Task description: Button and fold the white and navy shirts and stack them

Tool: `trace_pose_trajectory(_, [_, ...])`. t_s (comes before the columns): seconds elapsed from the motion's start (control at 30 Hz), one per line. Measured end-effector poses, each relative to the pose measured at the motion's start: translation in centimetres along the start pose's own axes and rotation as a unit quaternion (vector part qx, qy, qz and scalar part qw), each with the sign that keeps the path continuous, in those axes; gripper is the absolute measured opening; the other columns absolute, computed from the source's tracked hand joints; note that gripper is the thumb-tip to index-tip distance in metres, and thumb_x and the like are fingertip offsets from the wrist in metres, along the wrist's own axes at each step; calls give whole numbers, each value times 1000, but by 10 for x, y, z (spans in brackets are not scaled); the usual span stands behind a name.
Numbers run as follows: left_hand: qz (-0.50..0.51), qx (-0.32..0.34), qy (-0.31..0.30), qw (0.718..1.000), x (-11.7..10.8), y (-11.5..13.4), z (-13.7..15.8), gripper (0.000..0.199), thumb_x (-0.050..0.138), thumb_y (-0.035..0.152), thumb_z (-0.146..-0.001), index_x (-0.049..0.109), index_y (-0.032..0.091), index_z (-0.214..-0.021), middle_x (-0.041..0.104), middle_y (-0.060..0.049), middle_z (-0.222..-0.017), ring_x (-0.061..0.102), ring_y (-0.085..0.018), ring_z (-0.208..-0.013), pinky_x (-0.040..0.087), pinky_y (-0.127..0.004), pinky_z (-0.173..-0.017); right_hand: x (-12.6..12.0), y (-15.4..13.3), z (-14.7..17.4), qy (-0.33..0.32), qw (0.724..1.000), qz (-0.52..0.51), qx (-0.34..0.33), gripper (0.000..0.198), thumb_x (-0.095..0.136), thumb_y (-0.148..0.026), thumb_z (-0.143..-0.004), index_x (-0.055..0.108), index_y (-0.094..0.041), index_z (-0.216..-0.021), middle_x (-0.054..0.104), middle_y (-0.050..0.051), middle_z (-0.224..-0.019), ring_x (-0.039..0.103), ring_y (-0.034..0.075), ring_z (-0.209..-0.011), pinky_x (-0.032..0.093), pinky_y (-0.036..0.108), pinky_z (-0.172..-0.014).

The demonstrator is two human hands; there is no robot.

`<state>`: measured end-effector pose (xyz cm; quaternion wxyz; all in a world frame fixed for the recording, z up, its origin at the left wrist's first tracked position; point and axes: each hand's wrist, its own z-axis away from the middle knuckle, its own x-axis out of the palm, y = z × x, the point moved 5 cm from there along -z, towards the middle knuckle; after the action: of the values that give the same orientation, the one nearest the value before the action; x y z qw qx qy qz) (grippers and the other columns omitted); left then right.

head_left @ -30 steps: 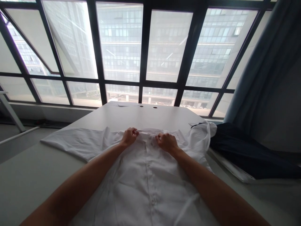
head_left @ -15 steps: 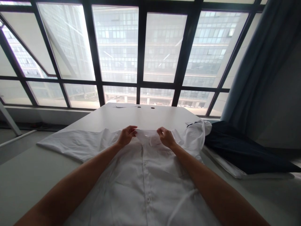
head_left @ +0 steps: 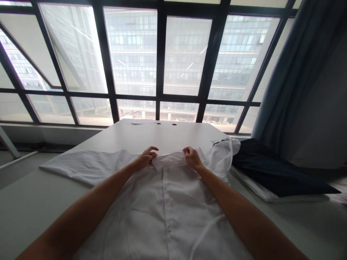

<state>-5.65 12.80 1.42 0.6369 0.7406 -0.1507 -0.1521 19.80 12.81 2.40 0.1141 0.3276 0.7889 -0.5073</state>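
A white button-up shirt point(head_left: 151, 213) lies spread on the white table, its button strip running down the middle toward me. Its collar point(head_left: 170, 157) is at the far end, stretched between my two hands. On the left side, my left hand point(head_left: 146, 159) pinches the collar, thumb and index finger partly apart at the tips. My right hand point(head_left: 192, 157) is closed on the collar's other side, its fingers curled. One sleeve point(head_left: 84, 164) lies out flat to the left; the other sleeve point(head_left: 223, 153) is bunched up beyond my right hand.
Dark navy folded fabric point(head_left: 273, 169) lies at the right, over white fabric point(head_left: 260, 189). Some paper-like sheets point(head_left: 138, 121) rest at the far end of the white table point(head_left: 162, 135). Behind it stand large framed windows, with a blue-grey curtain point(head_left: 290, 72) on the right.
My left hand has moved slightly lower on its side of the collar, while the right hand stays up. The collar edge now slants and shows folded differently. The view has shifted slightly.
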Motion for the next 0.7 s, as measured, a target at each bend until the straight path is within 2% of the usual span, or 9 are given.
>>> trace_pose_trajectory(0.07, [-12,4,-4,1000,2,4,2,48,72,41,-73,53,19,-111,55,5,-71,44,-6,-51,32,-17,-45,1,-6,1,-9,1000,-14,-12,28,43,-40,-84,58,-18,-75,59,2,-66,52,17,-64,40,27,-62])
trace_pose_trajectory(0.2, [-26,8,1,1000,8,11,4,60,78,44,-68,54,16,-116,63,1,-79,52,-9,-59,37,-18,-51,7,-19,5,-95,993,-27,-69,45,47,-58,-83,54,-18,-62,49,-2,-55,45,14,-56,34,25,-55])
trace_pose_trajectory(0.3, [-16,2,35,999,8,11,1,57,82,40,-65,58,14,-109,64,-1,-77,55,-10,-60,40,-19,-52,8,-20,6,-132,987,-39,-81,42,53,-54,-79,60,-17,-62,52,-1,-56,47,14,-59,35,25,-56])
trace_pose_trajectory(0.4, [7,-13,86,996,4,6,-1,47,81,34,-67,57,15,-103,62,1,-73,51,-8,-53,37,-18,-46,8,-13,5,-150,987,-38,-32,36,56,-47,-77,67,-15,-67,56,-1,-56,50,15,-58,35,25,-55])
trace_pose_trajectory(0.47, [36,-16,105,994,4,3,-3,46,81,31,-69,55,16,-103,59,4,-68,48,-7,-48,34,-17,-43,9,-8,5,-151,988,-9,2,35,57,-45,-78,69,-14,-67,58,0,-55,51,15,-56,35,25,-54])
trace_pose_trajectory(0.53, [76,-15,97,992,7,0,-3,49,81,28,-69,52,18,-108,59,5,-67,49,-7,-47,35,-17,-42,10,-5,6,-142,989,32,15,31,59,-40,-80,71,-13,-71,63,2,-59,56,16,-59,37,25,-57])
trace_pose_trajectory(0.63, [135,-5,67,989,13,1,-4,58,83,23,-67,52,19,-116,63,3,-75,56,-8,-54,42,-18,-48,7,-8,9,-120,987,107,12,27,60,-36,-84,74,-13,-81,70,6,-71,61,18,-68,41,26,-64])
trace_pose_trajectory(0.7, [164,10,53,985,15,4,-3,62,85,18,-64,54,20,-118,65,0,-82,60,-9,-62,47,-20,-55,2,-19,12,-73,982,170,-22,22,61,-32,-86,74,-14,-88,72,9,-83,63,21,-77,42,28,-72])
